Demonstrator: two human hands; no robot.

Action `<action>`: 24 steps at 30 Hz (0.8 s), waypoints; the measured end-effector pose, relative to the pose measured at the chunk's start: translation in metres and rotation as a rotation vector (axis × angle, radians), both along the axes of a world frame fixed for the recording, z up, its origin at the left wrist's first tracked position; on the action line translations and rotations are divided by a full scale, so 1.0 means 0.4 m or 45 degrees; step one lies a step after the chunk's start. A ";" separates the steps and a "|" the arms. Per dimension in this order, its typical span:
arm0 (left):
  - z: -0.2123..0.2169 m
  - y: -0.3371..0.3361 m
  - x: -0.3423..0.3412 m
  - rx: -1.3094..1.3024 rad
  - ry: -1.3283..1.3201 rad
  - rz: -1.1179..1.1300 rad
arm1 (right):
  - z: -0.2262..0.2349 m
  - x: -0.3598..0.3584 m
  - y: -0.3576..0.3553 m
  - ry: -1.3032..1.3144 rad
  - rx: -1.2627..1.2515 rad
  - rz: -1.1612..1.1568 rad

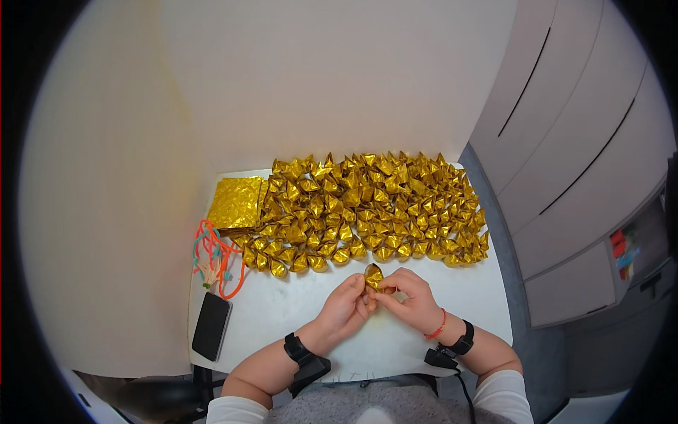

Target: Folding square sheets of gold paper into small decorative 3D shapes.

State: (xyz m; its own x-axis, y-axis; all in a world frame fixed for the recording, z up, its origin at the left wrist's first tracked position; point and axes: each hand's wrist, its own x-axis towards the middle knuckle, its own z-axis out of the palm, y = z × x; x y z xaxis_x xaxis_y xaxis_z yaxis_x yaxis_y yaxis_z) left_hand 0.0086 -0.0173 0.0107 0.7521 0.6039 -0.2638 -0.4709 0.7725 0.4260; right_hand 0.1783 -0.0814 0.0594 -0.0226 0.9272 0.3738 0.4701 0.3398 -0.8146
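Note:
Between my two hands, over the near middle of the white table [282, 321], is a folded gold foil paper ingot [373, 274]. My left hand [344, 308] pinches its left side with thumb and fingers. On the other side my right hand [405, 294] closes its fingertips on the ingot's lower right edge. Part of the piece is hidden behind the fingers. Just beyond the hands, many finished-looking gold paper ingots [381, 205] stand crowded in rows across the far half of the table. A stack of flat square gold foil sheets [236, 203] lies at their left.
At the table's left edge lies a tangle of orange and teal cord [224, 261], with a black phone [211, 326] nearer me. A pale wall [339, 85] rises behind the table. Light cabinets [565, 141] stand to the right, beyond a strip of grey floor [498, 212].

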 end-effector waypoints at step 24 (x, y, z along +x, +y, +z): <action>0.135 0.175 -0.184 0.418 0.529 0.633 | 0.025 0.154 0.620 -0.669 0.347 -0.574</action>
